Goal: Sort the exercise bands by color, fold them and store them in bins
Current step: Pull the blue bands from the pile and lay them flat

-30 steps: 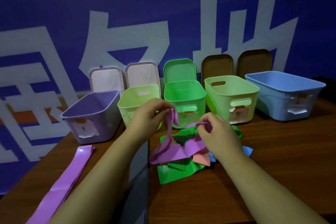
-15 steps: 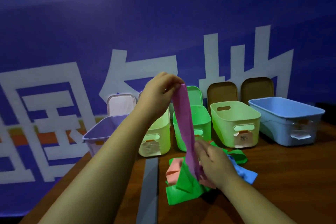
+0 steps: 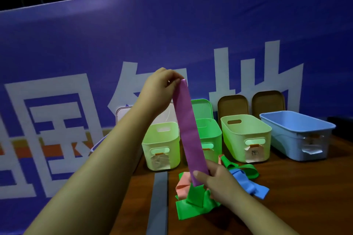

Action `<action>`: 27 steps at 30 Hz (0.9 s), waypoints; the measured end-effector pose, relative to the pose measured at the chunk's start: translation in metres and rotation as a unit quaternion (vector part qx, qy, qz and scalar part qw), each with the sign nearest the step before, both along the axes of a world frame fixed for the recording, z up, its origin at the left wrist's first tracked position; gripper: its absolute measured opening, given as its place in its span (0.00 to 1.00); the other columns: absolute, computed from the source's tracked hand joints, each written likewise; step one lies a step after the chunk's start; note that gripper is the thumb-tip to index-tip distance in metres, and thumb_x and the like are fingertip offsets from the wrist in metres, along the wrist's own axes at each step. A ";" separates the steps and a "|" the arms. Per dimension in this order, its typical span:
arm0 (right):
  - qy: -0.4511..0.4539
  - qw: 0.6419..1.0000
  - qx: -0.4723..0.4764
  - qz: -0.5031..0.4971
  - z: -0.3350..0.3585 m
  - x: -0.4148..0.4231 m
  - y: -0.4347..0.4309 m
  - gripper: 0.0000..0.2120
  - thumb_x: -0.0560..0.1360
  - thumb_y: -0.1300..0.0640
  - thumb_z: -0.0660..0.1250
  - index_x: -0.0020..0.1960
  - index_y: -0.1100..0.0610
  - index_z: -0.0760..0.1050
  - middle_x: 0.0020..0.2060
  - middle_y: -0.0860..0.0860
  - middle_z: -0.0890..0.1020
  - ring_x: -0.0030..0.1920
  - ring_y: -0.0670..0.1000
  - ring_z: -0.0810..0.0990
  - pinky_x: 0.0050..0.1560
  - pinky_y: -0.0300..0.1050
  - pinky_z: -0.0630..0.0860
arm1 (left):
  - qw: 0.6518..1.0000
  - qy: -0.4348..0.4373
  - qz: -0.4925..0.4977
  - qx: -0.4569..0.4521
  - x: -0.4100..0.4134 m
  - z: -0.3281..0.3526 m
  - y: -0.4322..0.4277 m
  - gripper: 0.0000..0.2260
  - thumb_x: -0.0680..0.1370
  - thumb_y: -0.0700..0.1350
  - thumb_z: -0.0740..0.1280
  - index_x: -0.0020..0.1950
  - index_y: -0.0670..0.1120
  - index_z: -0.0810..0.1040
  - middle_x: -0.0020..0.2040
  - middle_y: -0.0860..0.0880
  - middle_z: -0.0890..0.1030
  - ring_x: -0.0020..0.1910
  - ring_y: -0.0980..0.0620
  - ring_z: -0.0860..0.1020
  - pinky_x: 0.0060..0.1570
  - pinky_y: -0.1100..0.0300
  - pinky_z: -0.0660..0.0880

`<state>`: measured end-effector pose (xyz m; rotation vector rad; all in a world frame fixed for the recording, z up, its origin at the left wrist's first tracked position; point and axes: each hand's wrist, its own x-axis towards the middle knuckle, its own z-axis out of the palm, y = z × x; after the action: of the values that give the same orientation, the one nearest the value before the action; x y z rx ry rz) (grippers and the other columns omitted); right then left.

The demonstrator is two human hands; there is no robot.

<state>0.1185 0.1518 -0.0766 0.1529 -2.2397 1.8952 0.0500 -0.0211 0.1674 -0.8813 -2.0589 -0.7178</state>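
Here, one purple band (image 3: 188,131), two hands (image 3: 160,89) (image 3: 215,179)

A brown table (image 3: 286,196) carries a row of bins (image 3: 246,137) across mid-frame and a heap of bands (image 3: 193,206) at lower centre, beside a grey strip (image 3: 158,196).

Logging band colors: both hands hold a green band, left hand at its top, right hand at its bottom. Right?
Not green: the head view shows a purple band, left hand at its top, right hand at its bottom.

left hand (image 3: 160,89) and right hand (image 3: 216,180) bare — forearms (image 3: 107,158) unsleeved to the frame's edge.
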 end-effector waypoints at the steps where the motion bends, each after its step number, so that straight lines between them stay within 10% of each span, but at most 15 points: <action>1: -0.004 1.000 0.023 -0.002 0.000 0.002 0.001 0.08 0.82 0.56 0.72 0.59 0.47 0.84 0.46 0.46 0.90 0.43 0.41 0.85 0.41 0.37 0.77 | 1.000 -0.005 0.003 0.002 0.000 0.000 -0.003 0.09 0.86 0.44 0.65 0.60 0.49 0.84 0.52 0.51 0.78 0.52 0.52 0.77 0.49 0.62 0.72; 19: 0.012 1.000 0.001 0.012 -0.013 0.013 0.001 0.07 0.79 0.58 0.76 0.56 0.52 0.84 0.46 0.53 0.89 0.43 0.50 0.86 0.45 0.48 0.81 | 0.985 -0.133 0.050 0.099 -0.003 -0.009 -0.041 0.11 0.87 0.41 0.63 0.62 0.43 0.84 0.54 0.45 0.85 0.51 0.43 0.84 0.55 0.45 0.84; 27: -0.065 0.973 -0.218 -0.030 -0.012 0.008 -0.002 0.09 0.79 0.59 0.75 0.58 0.59 0.82 0.40 0.54 0.85 0.34 0.49 0.80 0.36 0.45 0.74 | 0.959 -0.231 0.088 0.138 -0.012 -0.026 -0.064 0.13 0.87 0.38 0.58 0.64 0.42 0.82 0.57 0.39 0.84 0.52 0.39 0.84 0.56 0.42 0.84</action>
<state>0.1260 0.1500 -0.0885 -0.1077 -1.8127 2.3648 0.0381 -0.0846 0.1413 -0.3874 -2.3221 -1.1623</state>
